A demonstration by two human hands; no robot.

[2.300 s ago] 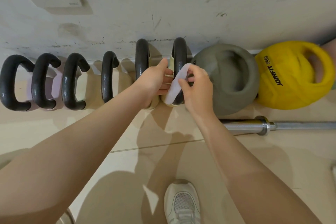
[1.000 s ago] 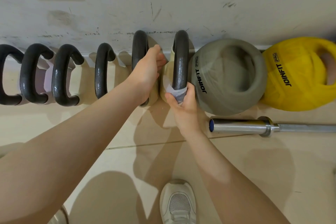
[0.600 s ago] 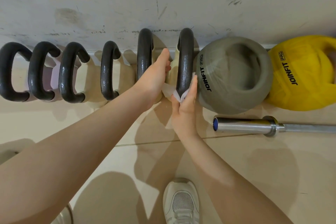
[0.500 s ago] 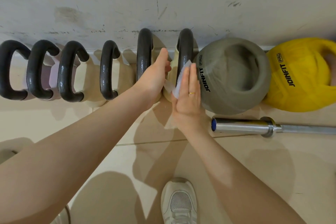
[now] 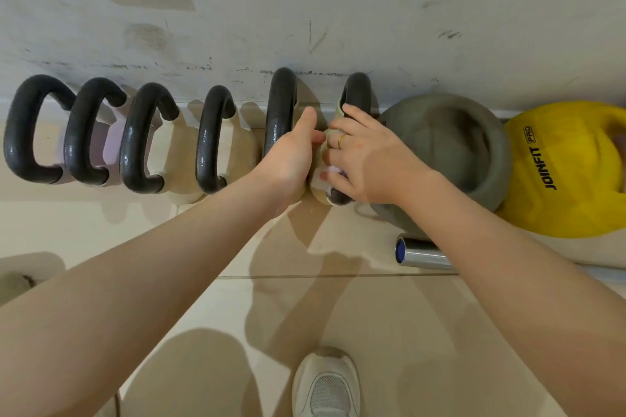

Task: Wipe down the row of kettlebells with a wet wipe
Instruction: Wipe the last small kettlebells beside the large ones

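Head view: the row of kettlebells (image 5: 216, 142) stands on the floor (image 5: 338, 308) against the wall (image 5: 372, 10). The right hand (image 5: 367, 159) lies over the black handle (image 5: 355, 95) of the sixth kettlebell, fingers spread and pressing the wet wipe (image 5: 327, 173) against its lower part. The left hand (image 5: 291, 159) steadies the neighbouring kettlebell; whether its grip is closed cannot be told. Wrap the wipe fully round the handle, slide along its whole arc, then cover the pale body below.
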